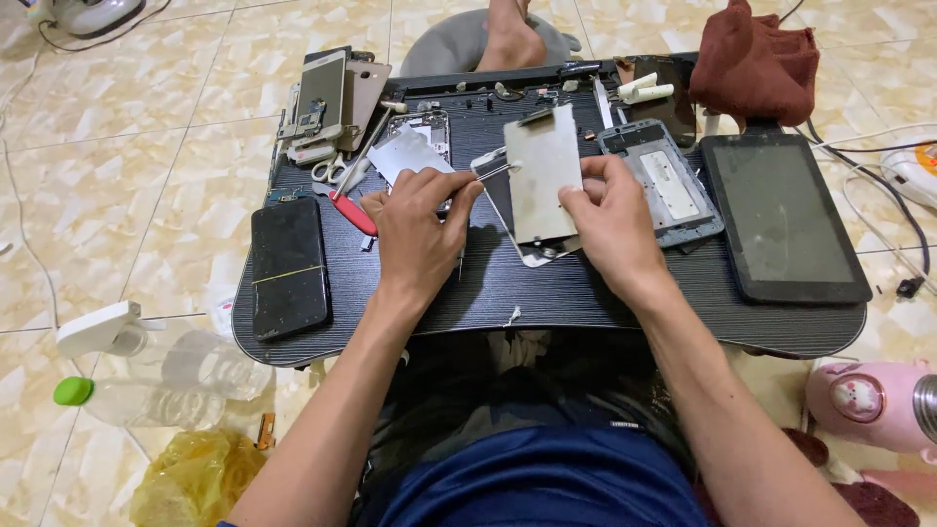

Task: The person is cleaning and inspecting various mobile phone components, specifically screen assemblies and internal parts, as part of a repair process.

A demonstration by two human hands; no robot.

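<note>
My right hand holds a grey metal back plate tilted up off a phone screen panel lying on the black lap table. My left hand grips tweezers whose tips touch the plate's left edge. Both hands sit near the middle of the table.
A black phone lies at the left, a tablet at the right, and an open phone frame beside the plate. Scissors, a red-handled tool and stacked phone parts sit at the back left. Bottles rest on the floor.
</note>
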